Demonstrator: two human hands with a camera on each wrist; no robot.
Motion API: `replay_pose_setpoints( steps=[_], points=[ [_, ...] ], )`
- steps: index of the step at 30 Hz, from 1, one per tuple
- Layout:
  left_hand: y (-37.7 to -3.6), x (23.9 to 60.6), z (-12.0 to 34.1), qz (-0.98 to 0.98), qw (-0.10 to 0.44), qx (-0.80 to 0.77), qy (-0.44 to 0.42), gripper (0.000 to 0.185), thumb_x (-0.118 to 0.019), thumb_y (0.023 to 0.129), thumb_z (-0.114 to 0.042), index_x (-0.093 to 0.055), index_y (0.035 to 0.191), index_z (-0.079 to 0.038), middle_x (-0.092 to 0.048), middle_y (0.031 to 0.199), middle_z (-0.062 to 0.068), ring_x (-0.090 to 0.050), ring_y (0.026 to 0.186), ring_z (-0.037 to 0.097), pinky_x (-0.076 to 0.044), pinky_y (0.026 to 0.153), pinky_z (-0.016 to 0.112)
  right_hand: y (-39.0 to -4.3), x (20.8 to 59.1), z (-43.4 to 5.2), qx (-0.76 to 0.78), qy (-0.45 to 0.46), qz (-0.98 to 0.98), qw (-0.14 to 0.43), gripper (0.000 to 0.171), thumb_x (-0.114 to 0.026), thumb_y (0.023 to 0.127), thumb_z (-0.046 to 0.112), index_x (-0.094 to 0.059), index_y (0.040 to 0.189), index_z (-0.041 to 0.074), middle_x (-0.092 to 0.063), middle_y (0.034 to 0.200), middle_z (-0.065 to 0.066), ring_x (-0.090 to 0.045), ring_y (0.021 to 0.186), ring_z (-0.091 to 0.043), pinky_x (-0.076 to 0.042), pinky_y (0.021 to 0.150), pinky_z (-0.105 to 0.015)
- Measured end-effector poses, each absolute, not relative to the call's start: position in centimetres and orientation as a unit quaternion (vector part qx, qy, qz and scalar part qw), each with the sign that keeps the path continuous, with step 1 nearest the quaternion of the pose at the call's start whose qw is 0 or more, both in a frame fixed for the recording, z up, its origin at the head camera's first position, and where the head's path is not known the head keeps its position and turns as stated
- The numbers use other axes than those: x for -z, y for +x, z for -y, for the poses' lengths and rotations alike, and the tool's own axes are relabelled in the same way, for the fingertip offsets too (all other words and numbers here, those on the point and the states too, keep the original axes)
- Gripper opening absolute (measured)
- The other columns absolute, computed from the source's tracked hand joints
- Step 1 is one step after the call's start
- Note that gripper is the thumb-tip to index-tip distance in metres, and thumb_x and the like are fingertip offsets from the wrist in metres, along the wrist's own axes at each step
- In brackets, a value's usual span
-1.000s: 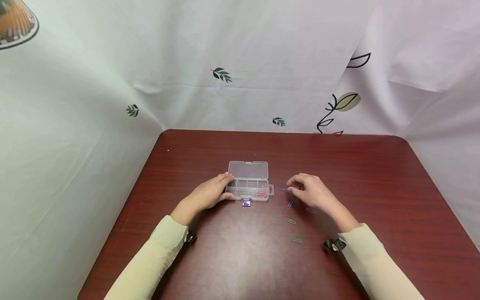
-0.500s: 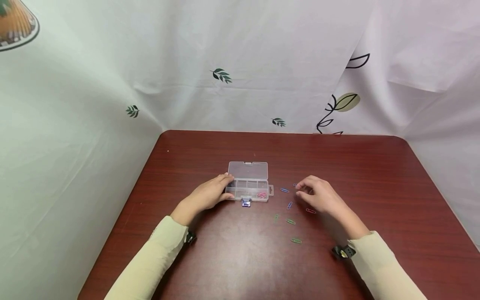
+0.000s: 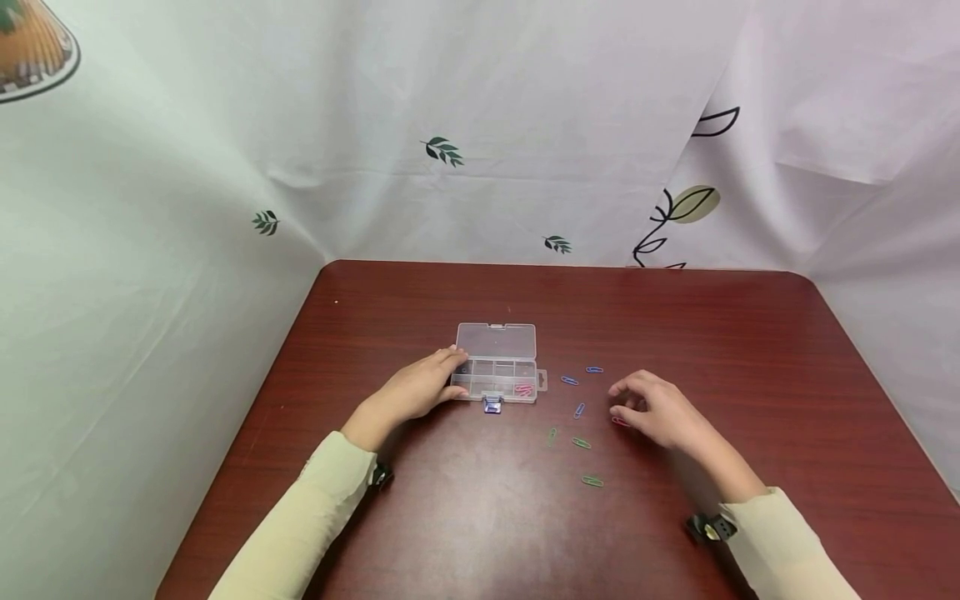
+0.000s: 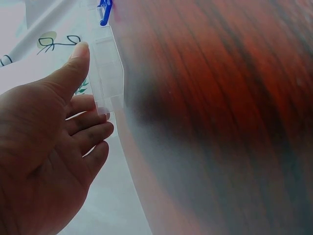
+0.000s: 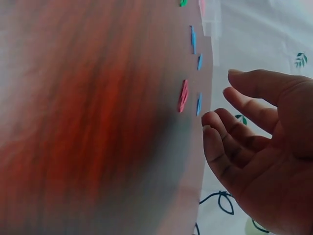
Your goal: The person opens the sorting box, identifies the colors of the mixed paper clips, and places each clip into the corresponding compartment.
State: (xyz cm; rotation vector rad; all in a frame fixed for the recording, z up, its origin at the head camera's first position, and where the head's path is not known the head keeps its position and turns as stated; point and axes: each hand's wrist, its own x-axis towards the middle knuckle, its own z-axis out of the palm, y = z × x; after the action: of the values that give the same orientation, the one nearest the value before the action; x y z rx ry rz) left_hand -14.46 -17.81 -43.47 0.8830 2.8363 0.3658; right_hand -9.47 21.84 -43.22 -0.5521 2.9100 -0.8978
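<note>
dark red table (image 3: 450,500), clear box (image 3: 497,340), leaf-print white curtain (image 3: 525,100)

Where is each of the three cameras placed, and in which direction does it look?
Head: above, facing forward and down at the table, clear box, loose paper clips; both hands and sleeves show.
Left wrist: beside the left hand, whose fingertips touch the box.
Right wrist: beside the right hand, empty, near the red clip.
Shared: the red clip appears in head and right wrist views.
</note>
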Motion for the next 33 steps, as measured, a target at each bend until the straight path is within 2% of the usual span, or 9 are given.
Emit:
replay_pose_setpoints(
  steps=[9, 15, 26, 33],
  points=[
    [-14.5, 43.5, 17.8, -0.945, 0.078, -0.123, 0.292, 0.063, -0.063, 0.100, -0.039, -0.049, 0.147, 0.000, -0.047, 0.153, 0.020, -0.042, 0.145, 0.033, -0.038, 0.117, 0.048, -8.4, 43.6, -22.7, 0.280, -0.185, -0.941, 0.038, 0.016, -0.079, 0.088, 0.014, -0.071, 0.102, 0.012, -0.063, 0.099, 0.002, -0.060, 0.082, -0.011, -0.050, 0.067, -0.026],
    [-14.5, 43.5, 17.9, -0.945, 0.078, -0.122, 0.293, 0.062, -0.063, 0.100, -0.039, -0.049, 0.146, 0.000, -0.047, 0.153, 0.020, -0.042, 0.144, 0.034, -0.038, 0.117, 0.048, -8.1, 43.8, -22.9, 0.273, -0.192, -0.942, 0.043, 0.015, -0.079, 0.087, 0.013, -0.071, 0.100, 0.012, -0.063, 0.096, 0.004, -0.060, 0.083, -0.011, -0.051, 0.071, -0.027],
    [-14.5, 43.6, 17.8, -0.944, 0.073, -0.123, 0.298, 0.062, -0.064, 0.100, -0.038, -0.049, 0.146, 0.001, -0.048, 0.151, 0.021, -0.043, 0.143, 0.034, -0.038, 0.117, 0.048, -8.2, 44.4, -22.7, 0.261, -0.188, -0.946, 0.048, 0.014, -0.080, 0.085, 0.010, -0.068, 0.089, 0.016, -0.057, 0.084, 0.008, -0.055, 0.078, -0.008, -0.048, 0.069, -0.029],
    [-14.5, 43.5, 17.9, -0.943, 0.070, -0.127, 0.299, 0.062, -0.064, 0.100, -0.038, -0.049, 0.146, 0.002, -0.048, 0.151, 0.021, -0.043, 0.143, 0.035, -0.038, 0.117, 0.048, -8.6, 44.3, -22.3, 0.238, -0.174, -0.953, 0.063, 0.015, -0.076, 0.087, 0.008, -0.065, 0.080, 0.017, -0.056, 0.078, 0.008, -0.051, 0.073, -0.007, -0.045, 0.065, -0.028]
  ],
)
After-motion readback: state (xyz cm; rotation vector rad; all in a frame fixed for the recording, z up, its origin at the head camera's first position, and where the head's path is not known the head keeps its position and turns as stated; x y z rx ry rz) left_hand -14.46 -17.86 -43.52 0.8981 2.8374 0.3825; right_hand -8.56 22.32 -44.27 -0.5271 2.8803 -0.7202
